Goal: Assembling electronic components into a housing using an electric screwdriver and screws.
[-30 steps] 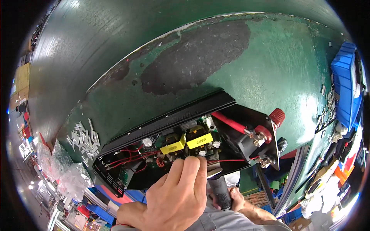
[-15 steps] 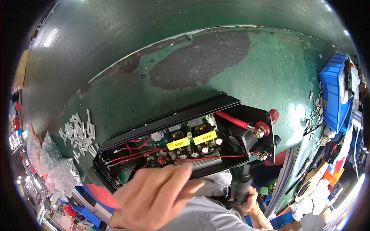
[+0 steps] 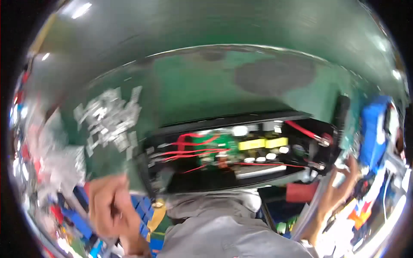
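Note:
A long black metal housing [image 3: 223, 187] lies open in front of me. Inside are a green circuit board [image 3: 221, 144], red wires [image 3: 189, 152] and yellow-taped transformers [image 3: 251, 144]. My left hand [image 3: 112, 210] is off the housing's left end, fingers curled together and blurred; what they may hold is hidden. By the right end is my right hand [image 3: 342, 185], thumb and fingers apart. Just beyond its fingertips a black power screwdriver [image 3: 342, 114] lies on the table, blurred and apart from the hand as far as I can see.
Loose silvery metal strips [image 3: 112, 118] are piled left of the housing. Clear plastic bags [image 3: 64, 167] sit at the left edge. A blue bin [image 3: 373, 131] stands at the right among tools and parts. The green table [image 3: 193, 90] has a dark worn patch [image 3: 275, 75].
The view has shifted, and the housing sits farther right and more level. My left hand has moved away from it to the left. My right hand has let go of the screwdriver, now on the table.

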`<state>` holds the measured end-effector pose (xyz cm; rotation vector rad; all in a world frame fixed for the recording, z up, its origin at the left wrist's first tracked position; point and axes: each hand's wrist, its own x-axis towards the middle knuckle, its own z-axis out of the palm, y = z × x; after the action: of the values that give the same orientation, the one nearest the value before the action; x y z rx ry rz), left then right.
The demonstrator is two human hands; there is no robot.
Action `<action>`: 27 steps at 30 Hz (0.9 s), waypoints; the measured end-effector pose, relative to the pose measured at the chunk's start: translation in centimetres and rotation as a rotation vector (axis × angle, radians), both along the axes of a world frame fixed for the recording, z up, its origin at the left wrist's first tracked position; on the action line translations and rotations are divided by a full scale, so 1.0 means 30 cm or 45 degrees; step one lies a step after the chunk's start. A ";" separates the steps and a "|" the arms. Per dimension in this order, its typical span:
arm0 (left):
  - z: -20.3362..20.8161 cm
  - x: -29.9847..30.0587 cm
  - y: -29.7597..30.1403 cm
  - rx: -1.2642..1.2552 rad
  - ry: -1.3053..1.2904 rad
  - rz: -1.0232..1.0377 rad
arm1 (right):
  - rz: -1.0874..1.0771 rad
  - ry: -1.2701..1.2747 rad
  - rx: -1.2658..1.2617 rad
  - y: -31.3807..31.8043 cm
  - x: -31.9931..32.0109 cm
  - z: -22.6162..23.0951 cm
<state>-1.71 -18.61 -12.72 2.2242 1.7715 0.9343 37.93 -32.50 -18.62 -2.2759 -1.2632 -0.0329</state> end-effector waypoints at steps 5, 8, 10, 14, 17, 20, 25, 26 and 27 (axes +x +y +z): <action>-0.094 -0.217 0.078 -0.101 -0.044 0.477 | 0.171 -0.244 0.182 -0.015 0.002 0.059; -0.064 -0.346 0.047 -0.207 0.022 0.716 | 0.263 -0.187 0.189 -0.009 -0.005 0.054; -0.097 -0.428 0.025 -0.239 0.042 0.750 | 0.302 -0.105 0.242 -0.021 -0.015 0.035; -0.137 -0.478 0.011 -0.273 -0.018 0.631 | 0.385 -0.153 0.171 -0.030 -0.068 0.054; -0.130 -0.434 0.045 -0.349 0.003 0.542 | 0.379 -0.036 0.221 -0.054 -0.096 0.059; -0.149 -0.411 0.081 -0.309 -0.038 0.421 | 0.322 0.029 0.201 -0.082 -0.132 0.068; -0.203 -0.343 0.152 -0.228 -0.011 0.376 | 0.343 0.082 0.284 -0.088 -0.189 0.062; -0.215 -0.336 0.164 -0.259 -0.014 0.396 | 0.320 0.141 0.308 -0.099 -0.201 0.063; -0.210 -0.336 0.166 -0.295 0.042 0.378 | 0.288 0.142 0.316 -0.103 -0.222 0.070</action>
<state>-11.80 -13.64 -19.02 1.8816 2.1429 0.6988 31.28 -35.59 -16.52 -1.8898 -1.3682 0.0173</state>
